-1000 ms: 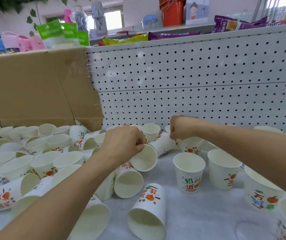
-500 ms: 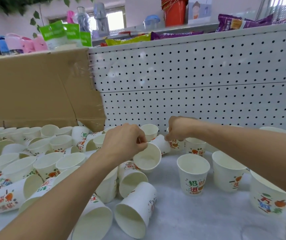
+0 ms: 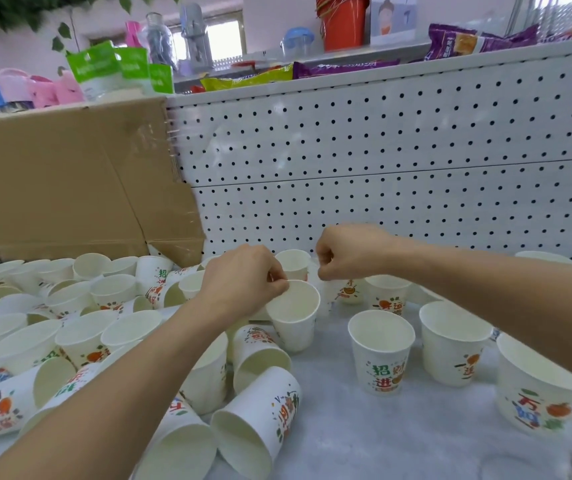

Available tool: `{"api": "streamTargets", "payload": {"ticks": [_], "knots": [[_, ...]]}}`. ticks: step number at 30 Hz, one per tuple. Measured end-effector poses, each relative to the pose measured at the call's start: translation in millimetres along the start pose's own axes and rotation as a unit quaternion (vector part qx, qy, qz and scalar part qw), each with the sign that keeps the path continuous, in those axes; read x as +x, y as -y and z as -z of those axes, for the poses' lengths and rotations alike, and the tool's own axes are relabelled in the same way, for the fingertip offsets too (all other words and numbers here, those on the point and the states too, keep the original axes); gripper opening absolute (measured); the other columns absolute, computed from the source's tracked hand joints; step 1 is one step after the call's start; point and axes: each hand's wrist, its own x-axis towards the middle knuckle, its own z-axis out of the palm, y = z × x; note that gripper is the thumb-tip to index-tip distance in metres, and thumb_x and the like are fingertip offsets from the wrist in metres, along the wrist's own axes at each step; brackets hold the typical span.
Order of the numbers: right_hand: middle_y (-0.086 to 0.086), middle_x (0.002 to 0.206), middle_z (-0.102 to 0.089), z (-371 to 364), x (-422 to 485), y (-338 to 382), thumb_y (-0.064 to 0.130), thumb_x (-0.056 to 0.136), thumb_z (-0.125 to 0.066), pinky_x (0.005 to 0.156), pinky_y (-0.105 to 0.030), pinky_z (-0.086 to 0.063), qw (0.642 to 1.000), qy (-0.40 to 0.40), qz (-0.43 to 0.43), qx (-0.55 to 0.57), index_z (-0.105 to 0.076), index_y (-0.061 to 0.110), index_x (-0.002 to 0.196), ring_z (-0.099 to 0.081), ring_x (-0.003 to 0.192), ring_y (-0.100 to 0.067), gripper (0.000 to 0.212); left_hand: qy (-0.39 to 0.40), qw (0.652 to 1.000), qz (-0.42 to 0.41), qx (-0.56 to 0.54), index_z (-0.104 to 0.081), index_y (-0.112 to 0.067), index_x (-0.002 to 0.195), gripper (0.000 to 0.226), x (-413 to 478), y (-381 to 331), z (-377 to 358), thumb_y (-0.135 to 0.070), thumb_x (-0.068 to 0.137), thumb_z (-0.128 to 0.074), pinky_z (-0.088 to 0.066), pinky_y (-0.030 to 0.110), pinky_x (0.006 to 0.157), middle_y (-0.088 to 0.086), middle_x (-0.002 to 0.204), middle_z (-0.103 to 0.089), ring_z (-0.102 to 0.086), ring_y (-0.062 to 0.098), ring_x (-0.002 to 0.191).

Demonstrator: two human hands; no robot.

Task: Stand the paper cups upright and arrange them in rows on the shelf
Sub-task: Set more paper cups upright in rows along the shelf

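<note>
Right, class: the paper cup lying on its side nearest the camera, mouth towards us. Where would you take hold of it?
Probably pinch the fallen cup at the top of its rim, thumb inside, coming from the near side: its mouth faces us, and a neighbouring cup crowds its left.

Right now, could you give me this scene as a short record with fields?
Place: white shelf with a pegboard back
Left hand: pinches the rim of an upright cup
Right hand: seems to pinch the rim of a rear cup
Standing: several on the right, such as the printed cup
Lying down: fallen cups heaped on the left
Behind the heap: cardboard box
</note>
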Motion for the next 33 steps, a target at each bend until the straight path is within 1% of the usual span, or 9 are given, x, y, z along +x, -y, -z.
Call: {"api": "streamTargets", "payload": {"ticks": [4, 7, 12, 15, 19, 22, 24, 29, 33], "knots": [[0.001, 0.055, -0.038, 4.7, -6.7, -5.2, 0.018, 0.076, -0.061, 0.050, -0.025, -0.024, 0.998, 0.055, 0.017, -0.012, -0.043, 0.016, 0.057, -0.032, 0.053, -0.018, 0.027, 0.009, 1.000, 0.010, 0.025, -0.076, -0.031, 0.087, 0.015, 11.2, -6.7, -7.4, -0.037, 0.086, -0.062, -0.042, 0.024, 0.057, -0.010, 0.081, -0.070, -0.063, 0.014, 0.076], [0.002, 0.049, -0.032, -1.6, -3.8, -3.0, 0.022, 0.080, -0.065, 0.049, -0.026, -0.023, 0.999, 0.048, 0.004, 0.000, -0.038, 0.017, 0.051, -0.029, 0.050, -0.017, 0.040, 0.019, 0.999, 0.015, 0.039, -0.075, -0.030, 0.087, 0.014, 17.8, -9.8, -14.1, -0.036, 0.085, -0.063, -0.044, 0.025, 0.059, -0.007, 0.077, -0.070, -0.065, 0.017, 0.075], [0.005, 0.048, -0.049, -3.8, -1.6, 2.4, 0.031, 0.091, -0.059, 0.047, -0.023, -0.033, 0.998, 0.030, -0.033, 0.040, -0.064, 0.016, 0.059, -0.042, 0.045, -0.014, 0.036, 0.028, 0.998, 0.007, 0.050, -0.074, -0.030, 0.088, 0.013, 23.6, -8.2, -20.2, -0.035, 0.085, -0.064, -0.045, 0.027, 0.064, -0.006, 0.072, -0.066, -0.065, 0.019, 0.078], [0.003, 0.051, -0.048, 1.4, -8.0, -1.0, 0.032, 0.092, -0.058, 0.048, -0.024, -0.031, 0.995, 0.062, -0.032, 0.069, -0.065, 0.014, 0.064, -0.040, 0.048, -0.015, 0.034, 0.020, 0.998, -0.001, 0.062, -0.074, -0.028, 0.089, 0.014, 26.9, -4.9, -21.7, -0.034, 0.086, -0.062, -0.043, 0.027, 0.062, -0.005, 0.077, -0.067, -0.065, 0.020, 0.079], [0.006, 0.063, -0.060, -0.2, -18.1, -4.1, 0.026, 0.083, -0.068, 0.054, -0.021, -0.037, 0.990, 0.136, -0.018, 0.036, -0.065, 0.015, 0.066, -0.051, 0.056, -0.010, 0.021, 0.005, 0.997, -0.010, 0.079, -0.074, -0.025, 0.090, 0.014, 29.6, 0.4, -27.2, -0.031, 0.086, -0.061, -0.039, 0.025, 0.059, -0.003, 0.084, -0.069, -0.065, 0.021, 0.078], [0.003, 0.052, -0.043, -12.5, -15.1, -1.5, 0.015, 0.080, -0.064, 0.049, -0.025, -0.029, 0.996, 0.085, -0.008, -0.017, -0.049, 0.015, 0.053, -0.037, 0.050, -0.014, 0.031, -0.003, 0.996, -0.021, 0.092, -0.072, -0.025, 0.095, 0.015, 30.6, 2.1, -30.4, -0.031, 0.087, -0.060, -0.038, 0.026, 0.060, -0.001, 0.088, -0.069, -0.064, 0.022, 0.079], [0.002, 0.050, -0.034, -19.3, -11.1, 0.8, 0.016, 0.080, -0.063, 0.047, -0.026, -0.025, 0.999, 0.044, -0.004, -0.030, -0.039, 0.017, 0.050, -0.030, 0.049, -0.015, 0.038, -0.001, 0.996, -0.026, 0.089, -0.072, -0.027, 0.098, 0.016, 30.7, 3.2, -32.2, -0.031, 0.088, -0.060, -0.039, 0.027, 0.062, -0.001, 0.091, -0.069, -0.064, 0.023, 0.081], [-0.001, 0.049, -0.034, -27.7, -1.9, 3.9, 0.026, 0.084, -0.064, 0.045, -0.025, -0.024, 1.000, -0.004, -0.010, -0.009, -0.038, 0.016, 0.050, -0.027, 0.047, -0.017, 0.044, 0.034, 0.999, -0.021, 0.021, -0.072, -0.031, 0.099, 0.015, 28.9, 8.3, -34.3, -0.034, 0.087, -0.063, -0.045, 0.029, 0.068, -0.004, 0.096, -0.070, -0.064, 0.021, 0.087], [0.001, 0.046, -0.040, -29.7, 6.5, 10.0, 0.025, 0.083, -0.067, 0.045, -0.024, -0.028, 1.000, -0.002, -0.015, 0.023, -0.045, 0.014, 0.049, -0.032, 0.045, -0.016, 0.043, 0.052, 0.998, -0.021, -0.001, -0.073, -0.033, 0.093, 0.012, 26.7, 11.0, -31.3, -0.038, 0.084, -0.068, -0.049, 0.030, 0.068, -0.008, 0.091, -0.068, -0.063, 0.018, 0.085]]}}
